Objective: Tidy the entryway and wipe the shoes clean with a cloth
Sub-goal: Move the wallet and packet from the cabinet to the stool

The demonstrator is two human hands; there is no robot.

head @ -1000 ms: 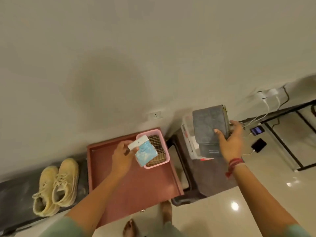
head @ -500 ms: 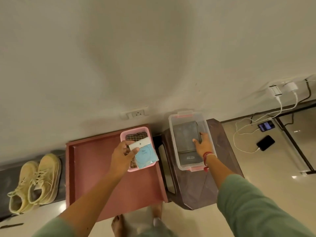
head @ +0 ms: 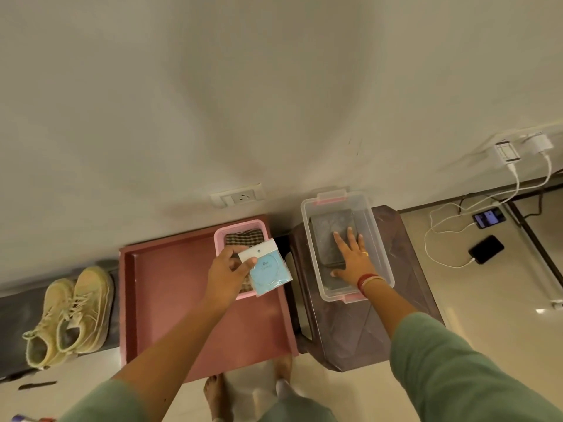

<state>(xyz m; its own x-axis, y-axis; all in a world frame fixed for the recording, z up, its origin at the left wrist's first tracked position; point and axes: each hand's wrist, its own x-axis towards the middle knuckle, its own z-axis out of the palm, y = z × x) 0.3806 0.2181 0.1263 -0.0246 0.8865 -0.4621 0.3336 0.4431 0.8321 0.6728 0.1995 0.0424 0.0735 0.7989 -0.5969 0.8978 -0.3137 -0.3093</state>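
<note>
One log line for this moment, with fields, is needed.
left hand: holds packet | right hand: flat on grey box in clear bin | shoes: untouched

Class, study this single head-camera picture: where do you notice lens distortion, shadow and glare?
Head view: the wide-angle lens bends the wall's base and floor edge into curves; a soft, broad shadow falls on the wall above the pink basket; a small bright glare spot sits on the glossy floor at the right; lighting is warm and dim, with fine detail soft, as on the packet in the left hand.
</note>
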